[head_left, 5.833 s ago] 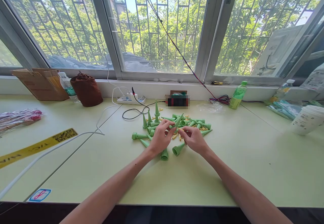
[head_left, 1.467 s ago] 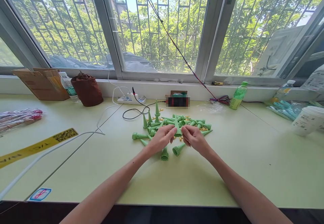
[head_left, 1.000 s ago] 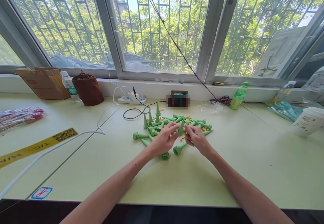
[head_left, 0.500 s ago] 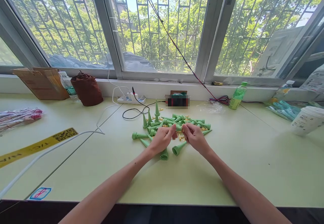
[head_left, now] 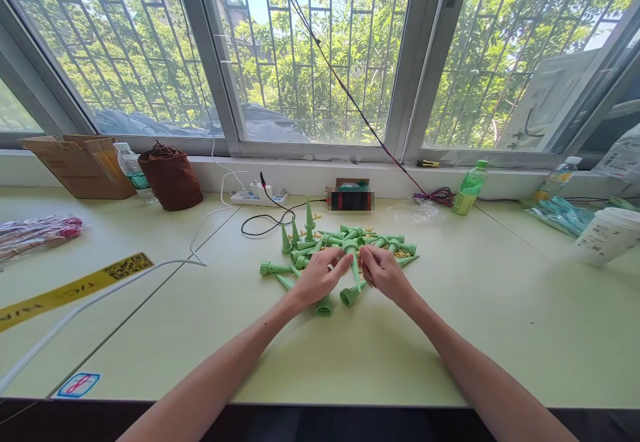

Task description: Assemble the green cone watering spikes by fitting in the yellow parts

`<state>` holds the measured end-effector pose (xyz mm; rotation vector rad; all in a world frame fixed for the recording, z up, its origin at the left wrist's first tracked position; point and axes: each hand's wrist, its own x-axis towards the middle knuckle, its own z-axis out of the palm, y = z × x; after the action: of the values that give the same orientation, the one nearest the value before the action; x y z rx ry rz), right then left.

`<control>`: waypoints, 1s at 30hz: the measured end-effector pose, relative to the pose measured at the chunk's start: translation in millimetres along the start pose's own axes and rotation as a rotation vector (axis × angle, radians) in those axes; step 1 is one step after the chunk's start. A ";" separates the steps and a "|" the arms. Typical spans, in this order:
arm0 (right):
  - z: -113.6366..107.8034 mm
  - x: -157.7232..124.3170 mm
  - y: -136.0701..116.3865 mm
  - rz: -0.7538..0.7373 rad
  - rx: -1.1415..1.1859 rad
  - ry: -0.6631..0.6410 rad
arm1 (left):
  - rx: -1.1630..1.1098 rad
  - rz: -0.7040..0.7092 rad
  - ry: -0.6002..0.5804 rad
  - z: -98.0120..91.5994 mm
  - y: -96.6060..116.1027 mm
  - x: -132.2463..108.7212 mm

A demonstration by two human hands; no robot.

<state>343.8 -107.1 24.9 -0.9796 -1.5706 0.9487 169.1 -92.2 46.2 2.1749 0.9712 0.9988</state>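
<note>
My left hand (head_left: pixel 323 274) is closed on a green plastic watering spike (head_left: pixel 355 270), its wide socket end up and its tip pointing down toward me. Close beside it, my right hand (head_left: pixel 386 272) has thumb and fingers pinched together; whatever lies between them is hidden. Beyond both hands is a pile of similar green spikes (head_left: pixel 353 234), with small yellow pieces (head_left: pixel 367 232) scattered among them. Three spikes (head_left: pixel 309 219) stand upright at the pile's left. Another spike (head_left: pixel 349 297) lies just below my hands, its open end facing me.
At the back are a power strip (head_left: pixel 240 197), a small box (head_left: pixel 353 199) and a green bottle (head_left: pixel 470 189). A white cup (head_left: pixel 605 237) leans at right. To the left are a brown pouch (head_left: pixel 170 179), a cardboard box (head_left: pixel 83 169) and a white cable (head_left: pixel 145 272).
The green spike in my left hand now shows between my hands, tip downward; before, it was not visible there. My right hand has stayed nearly in place, still pinched.
</note>
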 end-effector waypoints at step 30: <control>1.0 1.8 1.8 0.092 0.211 -0.050 | 0.054 0.195 0.051 1.5 -11.4 0.4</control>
<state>342.8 -104.9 23.7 -0.8908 -1.4428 1.1855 166.2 -85.5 37.4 2.3337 0.8298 1.1348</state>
